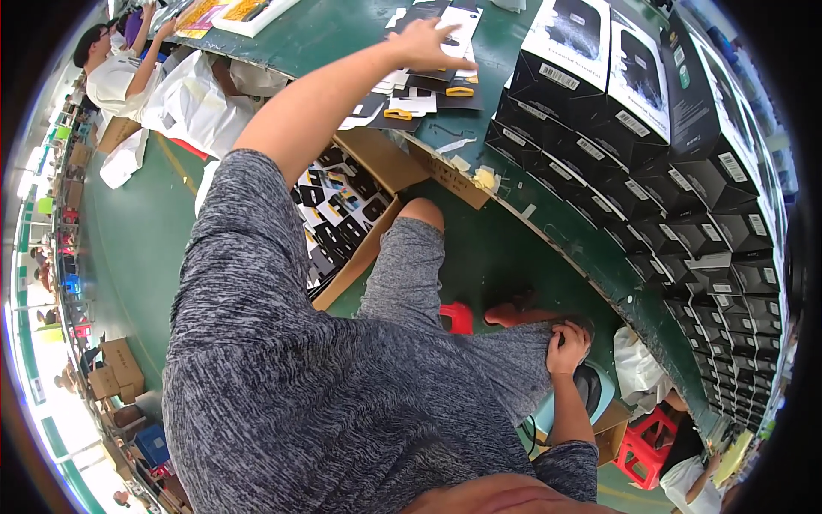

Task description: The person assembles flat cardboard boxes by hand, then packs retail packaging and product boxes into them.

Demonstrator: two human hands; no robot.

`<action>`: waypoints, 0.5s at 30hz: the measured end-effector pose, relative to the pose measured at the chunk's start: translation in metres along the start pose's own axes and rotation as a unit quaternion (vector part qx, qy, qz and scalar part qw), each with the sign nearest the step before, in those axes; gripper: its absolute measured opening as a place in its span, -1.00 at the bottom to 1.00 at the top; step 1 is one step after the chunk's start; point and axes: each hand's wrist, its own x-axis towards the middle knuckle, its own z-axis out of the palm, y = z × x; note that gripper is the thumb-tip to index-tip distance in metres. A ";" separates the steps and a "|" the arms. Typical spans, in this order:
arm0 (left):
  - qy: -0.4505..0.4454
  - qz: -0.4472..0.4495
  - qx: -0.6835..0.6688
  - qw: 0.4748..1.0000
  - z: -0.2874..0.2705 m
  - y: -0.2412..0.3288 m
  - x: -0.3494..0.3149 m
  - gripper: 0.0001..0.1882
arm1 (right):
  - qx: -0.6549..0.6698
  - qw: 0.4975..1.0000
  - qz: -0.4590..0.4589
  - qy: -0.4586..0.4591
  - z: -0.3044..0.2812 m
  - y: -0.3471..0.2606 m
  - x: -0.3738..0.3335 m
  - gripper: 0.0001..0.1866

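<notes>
My left hand (425,45) reaches over the table with its fingers spread and nothing held. Just below it lies a loose pile of flat black-and-white cards (419,101), some with yellow tabs (398,114). Whether the fingertips touch the top card I cannot tell. Lower down, my right hand (568,347) rests on the knee of my grey shorts, fingers loosely bent over the cloth and holding no object. Beside my other leg stands an open carton (364,261) filled with many similar black-and-white cards (342,210).
Black boxes (634,128) with white printed tops are stacked high along the right of the green table (342,34). A white tray (253,19) with yellow pieces lies at the far left, near a co-worker (116,73). Red stools (646,445) and a white bag (638,368) stand below right.
</notes>
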 end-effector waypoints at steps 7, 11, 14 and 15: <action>-0.145 0.099 0.031 0.984 -0.016 -0.001 -0.032 0.01 | 0.011 1.000 -0.002 0.001 -0.003 -0.006 0.005 -0.90; -0.182 0.149 -0.011 0.972 -0.029 -0.033 -0.044 0.02 | 0.011 1.000 -0.005 0.003 -0.007 -0.007 0.003 -0.91; -0.202 0.099 -0.198 0.954 -0.045 -0.032 -0.041 -0.07 | 0.005 1.000 0.008 0.002 -0.009 -0.005 -0.006 -0.91; -0.103 0.068 -0.241 0.963 -0.045 -0.039 -0.031 -0.09 | 0.003 1.000 0.018 0.007 -0.010 -0.003 -0.006 -0.91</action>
